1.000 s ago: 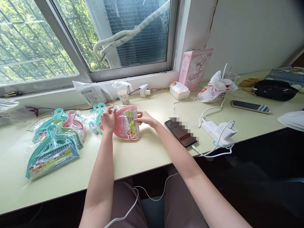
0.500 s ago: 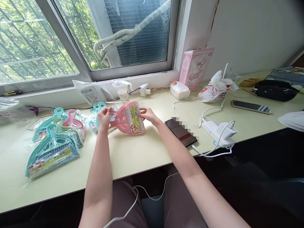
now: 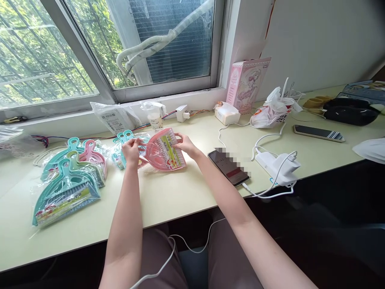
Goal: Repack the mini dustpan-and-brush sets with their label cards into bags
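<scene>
A pink dustpan and brush set (image 3: 155, 154) with a yellow-green printed label is held just above or on the tabletop, its handle end pointing left. Clear plastic wrap shows around it. My left hand (image 3: 131, 150) is closed at the handle end, fingers pinched on the wrap or the handle; I cannot tell which. At the upper right edge, by the white bristles, my right hand (image 3: 185, 145) grips the set between thumb and fingers. Behind my left hand lie wrapped teal dustpan sets (image 3: 118, 154), partly covered by it.
Several wrapped dustpan sets (image 3: 67, 196) in teal, green and pink lie in a pile at left. A phone (image 3: 230, 166) and a white power strip (image 3: 276, 168) with cables sit at right. A tissue pack (image 3: 227, 113), pink box (image 3: 248, 86) and plastic bag (image 3: 112, 118) stand along the back.
The pink set has turned slightly, its bristle end tipping down to the right. My left hand has shifted a little left, and both hands stay on the set.
</scene>
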### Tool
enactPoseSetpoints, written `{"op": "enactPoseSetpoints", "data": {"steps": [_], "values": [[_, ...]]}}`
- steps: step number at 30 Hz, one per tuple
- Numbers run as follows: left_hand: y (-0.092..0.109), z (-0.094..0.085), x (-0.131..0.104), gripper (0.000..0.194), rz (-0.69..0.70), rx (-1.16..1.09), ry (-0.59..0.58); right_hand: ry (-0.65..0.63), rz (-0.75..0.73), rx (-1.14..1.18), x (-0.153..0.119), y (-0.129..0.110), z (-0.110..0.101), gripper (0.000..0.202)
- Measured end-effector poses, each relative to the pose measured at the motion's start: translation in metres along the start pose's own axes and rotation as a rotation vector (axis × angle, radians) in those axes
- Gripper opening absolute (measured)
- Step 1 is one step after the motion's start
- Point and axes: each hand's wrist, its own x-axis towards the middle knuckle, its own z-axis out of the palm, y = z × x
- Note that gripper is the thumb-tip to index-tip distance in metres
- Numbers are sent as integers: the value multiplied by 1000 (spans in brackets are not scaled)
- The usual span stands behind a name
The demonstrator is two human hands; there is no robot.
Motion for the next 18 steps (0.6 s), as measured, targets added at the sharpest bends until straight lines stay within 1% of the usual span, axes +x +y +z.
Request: {"op": "enactPoseSetpoints", "data": {"steps": [2, 3, 7, 9, 10, 11, 12, 13, 14, 15, 16, 17, 18], "values": [[-2, -7, 3, 26, -49, 3, 91, 44, -10, 40, 1, -2, -8, 49], [-3, -12, 5, 24, -79, 12, 170, 82, -20, 61, 2, -3, -12, 49], [-8, -35, 12, 21, -221, 131, 541, 285, -65, 192, 8, 0, -27, 49], [-5, -44, 11, 15, -251, 218, 711, 371, -74, 284, 11, 4, -29, 50], [-1, -46, 9, 17, -245, 274, 798, 406, -76, 333, 12, 6, -30, 49], [4, -46, 7, 30, -219, 346, 883, 432, -78, 381, 14, 8, -29, 48], [10, -44, 3, 45, -157, 424, 950, 447, -81, 427, 15, 10, -28, 47], [17, -40, -1, 54, -54, 494, 982, 456, -85, 470, 16, 12, -26, 46], [24, -33, -6, 56, 81, 534, 968, 460, -90, 507, 17, 14, -24, 44], [31, -23, -10, 49, 246, 530, 899, 458, -97, 539, 17, 15, -21, 43], [37, -12, -15, 39, 393, 478, 783, 455, -105, 565, 18, 16, -19, 42], [41, 2, -20, 32, 482, 383, 656, 449, -113, 586, 18, 17, -16, 42], [43, 18, -25, 29, 496, 262, 482, 441, -121, 602, 17, 18, -13, 41]]}}
